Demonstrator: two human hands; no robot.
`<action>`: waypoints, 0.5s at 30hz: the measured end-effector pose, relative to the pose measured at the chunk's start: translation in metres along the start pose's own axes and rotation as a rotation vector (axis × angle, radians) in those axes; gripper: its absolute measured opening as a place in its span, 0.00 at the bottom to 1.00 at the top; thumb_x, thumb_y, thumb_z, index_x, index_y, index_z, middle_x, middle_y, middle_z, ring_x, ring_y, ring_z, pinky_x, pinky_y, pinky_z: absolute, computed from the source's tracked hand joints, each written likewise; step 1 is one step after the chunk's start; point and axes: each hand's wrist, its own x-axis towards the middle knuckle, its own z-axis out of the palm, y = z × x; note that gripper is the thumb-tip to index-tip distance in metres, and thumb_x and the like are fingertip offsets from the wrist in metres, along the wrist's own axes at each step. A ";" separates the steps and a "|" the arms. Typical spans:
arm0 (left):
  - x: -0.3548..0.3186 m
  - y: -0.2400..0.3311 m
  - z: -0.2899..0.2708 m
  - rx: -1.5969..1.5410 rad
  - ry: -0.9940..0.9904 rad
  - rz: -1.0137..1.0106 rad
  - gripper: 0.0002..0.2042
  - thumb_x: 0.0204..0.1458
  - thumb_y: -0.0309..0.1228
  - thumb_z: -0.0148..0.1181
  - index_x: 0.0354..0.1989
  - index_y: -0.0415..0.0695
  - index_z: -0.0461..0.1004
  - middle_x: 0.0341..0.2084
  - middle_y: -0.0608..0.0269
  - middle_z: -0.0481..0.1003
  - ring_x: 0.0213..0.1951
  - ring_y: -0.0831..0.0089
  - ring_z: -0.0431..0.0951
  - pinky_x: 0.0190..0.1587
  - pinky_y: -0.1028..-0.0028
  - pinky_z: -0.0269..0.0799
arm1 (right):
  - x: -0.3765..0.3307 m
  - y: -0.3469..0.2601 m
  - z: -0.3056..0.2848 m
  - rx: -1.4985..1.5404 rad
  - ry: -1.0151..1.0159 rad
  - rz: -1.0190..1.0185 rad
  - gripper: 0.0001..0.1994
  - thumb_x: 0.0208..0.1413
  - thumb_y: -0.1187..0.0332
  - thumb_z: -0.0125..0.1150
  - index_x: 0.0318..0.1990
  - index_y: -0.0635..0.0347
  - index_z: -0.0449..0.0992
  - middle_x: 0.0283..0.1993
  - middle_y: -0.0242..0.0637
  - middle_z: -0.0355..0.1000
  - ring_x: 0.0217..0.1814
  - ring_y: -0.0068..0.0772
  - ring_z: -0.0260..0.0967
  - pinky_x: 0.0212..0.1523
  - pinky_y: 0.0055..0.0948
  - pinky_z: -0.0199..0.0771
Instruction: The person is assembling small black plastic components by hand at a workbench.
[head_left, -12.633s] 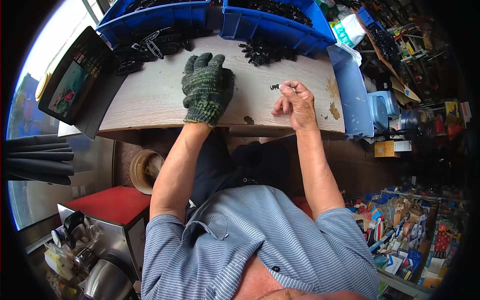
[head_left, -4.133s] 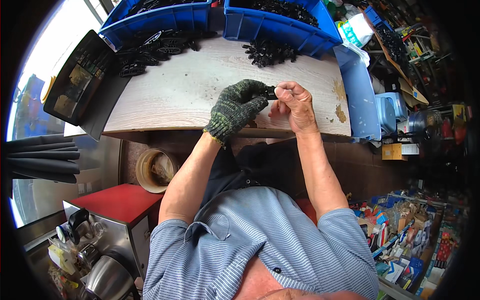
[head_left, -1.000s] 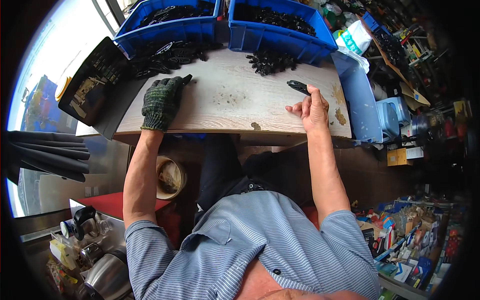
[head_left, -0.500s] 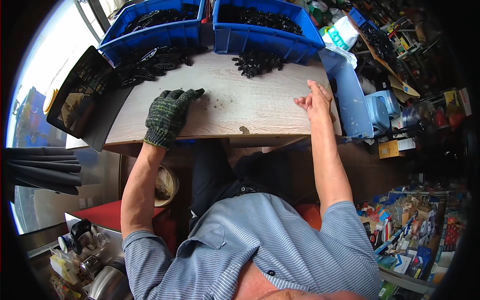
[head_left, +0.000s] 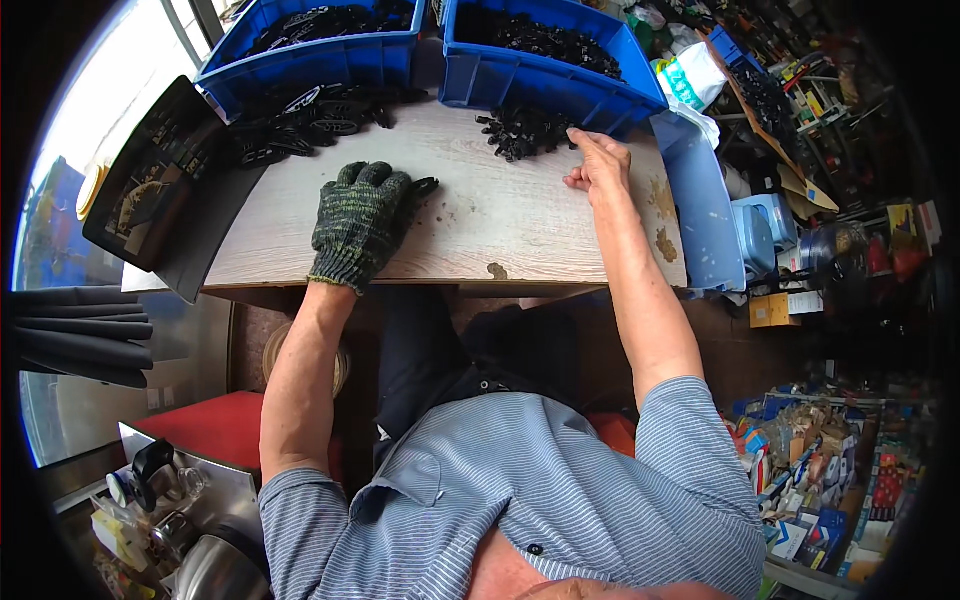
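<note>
In the upper middle of the frame, a pale wood-grained table [head_left: 470,225] is shown. At left of centre, a slim black piece [head_left: 427,186] is held at the thumb side of the gloved left hand [head_left: 362,215], palm down. At right of centre, the bare right hand [head_left: 603,165] is extended to the edge of a heap of small black parts [head_left: 518,133]; whether one is pinched cannot be told at this scale. Longer black parts [head_left: 325,125] are piled at upper left. Behind the piles, a left blue crate [head_left: 330,66] and a right blue crate [head_left: 545,85] are seen, both filled with black parts.
</note>
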 end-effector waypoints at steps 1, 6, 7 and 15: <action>0.001 0.000 0.000 -0.010 -0.005 -0.011 0.10 0.56 0.41 0.62 0.39 0.49 0.81 0.40 0.58 0.78 0.44 0.54 0.77 0.45 0.57 0.72 | 0.002 -0.001 0.004 -0.003 -0.006 0.002 0.15 0.51 0.61 0.74 0.42 0.59 0.79 0.15 0.27 0.61 0.14 0.23 0.63 0.21 0.34 0.81; 0.002 0.001 0.002 -0.046 0.031 -0.019 0.12 0.56 0.42 0.62 0.38 0.47 0.80 0.39 0.57 0.79 0.44 0.53 0.76 0.45 0.56 0.72 | 0.009 -0.001 0.014 -0.106 0.049 -0.063 0.16 0.50 0.61 0.75 0.43 0.59 0.81 0.25 0.29 0.67 0.14 0.22 0.60 0.17 0.30 0.77; 0.002 0.000 0.001 -0.059 0.051 -0.019 0.13 0.56 0.44 0.62 0.37 0.47 0.80 0.38 0.57 0.79 0.45 0.53 0.76 0.44 0.54 0.72 | 0.010 -0.002 0.015 -0.108 0.045 -0.060 0.16 0.50 0.61 0.75 0.43 0.59 0.81 0.25 0.29 0.67 0.14 0.22 0.60 0.17 0.30 0.77; -0.004 -0.009 0.003 -0.149 0.118 -0.060 0.16 0.51 0.35 0.66 0.47 0.44 0.79 0.43 0.52 0.79 0.47 0.50 0.77 0.49 0.56 0.73 | 0.016 0.003 0.014 -0.088 0.020 -0.065 0.10 0.51 0.65 0.72 0.38 0.58 0.81 0.22 0.28 0.66 0.14 0.21 0.61 0.18 0.30 0.78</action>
